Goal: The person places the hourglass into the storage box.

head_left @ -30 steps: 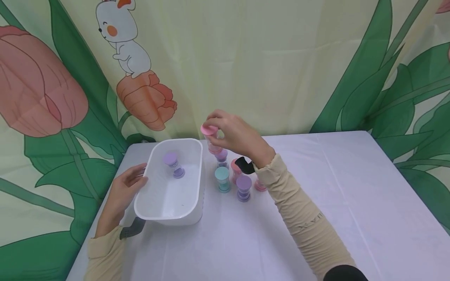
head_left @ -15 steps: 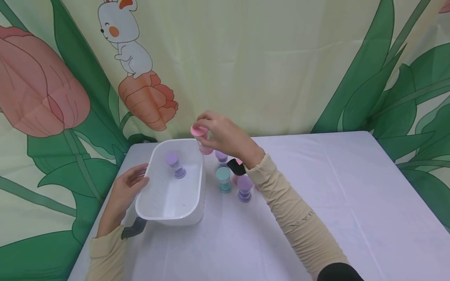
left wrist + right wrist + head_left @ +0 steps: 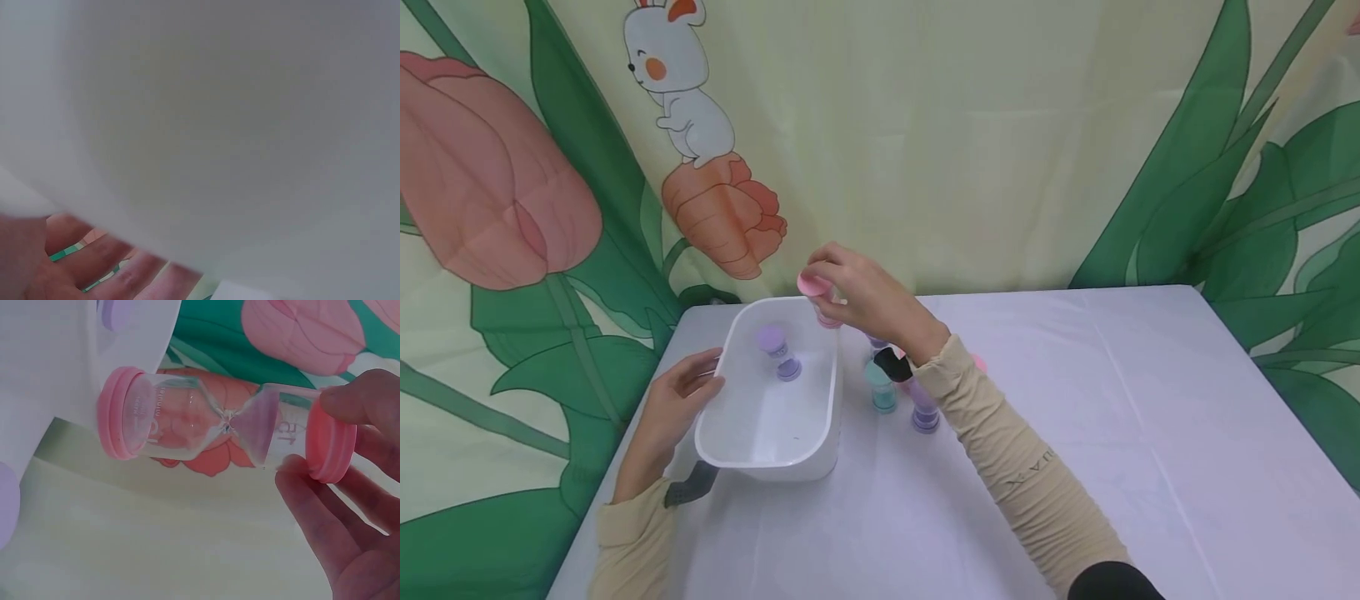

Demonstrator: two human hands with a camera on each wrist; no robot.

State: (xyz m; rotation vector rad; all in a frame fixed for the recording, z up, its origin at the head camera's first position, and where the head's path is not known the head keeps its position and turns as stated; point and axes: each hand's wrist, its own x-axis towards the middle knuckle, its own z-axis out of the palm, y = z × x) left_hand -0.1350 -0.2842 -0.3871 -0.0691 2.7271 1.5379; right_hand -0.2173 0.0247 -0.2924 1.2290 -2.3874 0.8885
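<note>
A pink sand timer (image 3: 244, 425), marked 15, is held by its top cap between the thumb and fingers of my right hand (image 3: 868, 296). It is beside the back right rim of a white plastic bin (image 3: 767, 454), its lower cap overlapping the bin wall in the right wrist view. My left hand (image 3: 673, 400) rests against the bin's left side, thumb at the rim, the other fingers along the outside. Inside the bin a purple sand timer (image 3: 779, 354) leans at an angle. The bin's wall fills most of the left wrist view, above the fingers (image 3: 103, 259).
Right of the bin stand a teal sand timer (image 3: 882, 387) and a purple one (image 3: 925, 412). More timers behind them are mostly hidden by my right wrist and sleeve. A white cloth covers the table (image 3: 1150, 400); a printed curtain (image 3: 1000, 167) hangs along its back edge.
My right hand has carried the pink sand timer left, from above the standing timers to the bin's back right rim. My left hand stays at the bin.
</note>
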